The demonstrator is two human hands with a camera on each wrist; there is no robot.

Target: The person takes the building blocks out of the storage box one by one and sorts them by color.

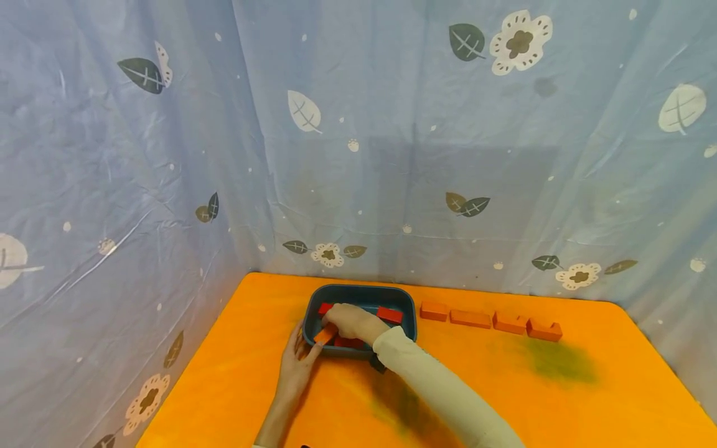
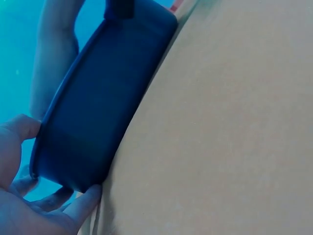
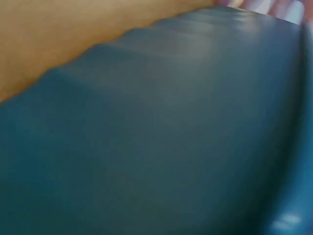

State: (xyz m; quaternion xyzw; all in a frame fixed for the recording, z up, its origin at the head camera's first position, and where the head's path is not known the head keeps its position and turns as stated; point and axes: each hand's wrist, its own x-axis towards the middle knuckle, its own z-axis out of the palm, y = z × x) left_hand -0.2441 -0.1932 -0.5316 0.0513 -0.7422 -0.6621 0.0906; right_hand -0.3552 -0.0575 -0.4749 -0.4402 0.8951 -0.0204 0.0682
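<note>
A dark blue tray (image 1: 411,311) stands on the table, with several red blocks inside, one red block (image 1: 389,315) at its right end. My right hand (image 1: 350,320) reaches into the tray's left half and holds an orange block (image 1: 325,335); its fingertips are partly hidden. My left hand (image 1: 294,367) grips the tray's near left corner. In the left wrist view, the thumb of the left hand (image 2: 29,196) lies at the rim of the tray (image 2: 93,107) and other fingers bear on its end. The right wrist view shows mostly a blurred dark blue surface (image 3: 161,127).
Right of the tray, several orange blocks stand in a row: a short block (image 1: 434,311), a long block (image 1: 470,319), a notched block (image 1: 508,323) and another notched block (image 1: 543,330). A pale blue patterned curtain (image 1: 392,186) hangs behind the orange tabletop (image 1: 476,367).
</note>
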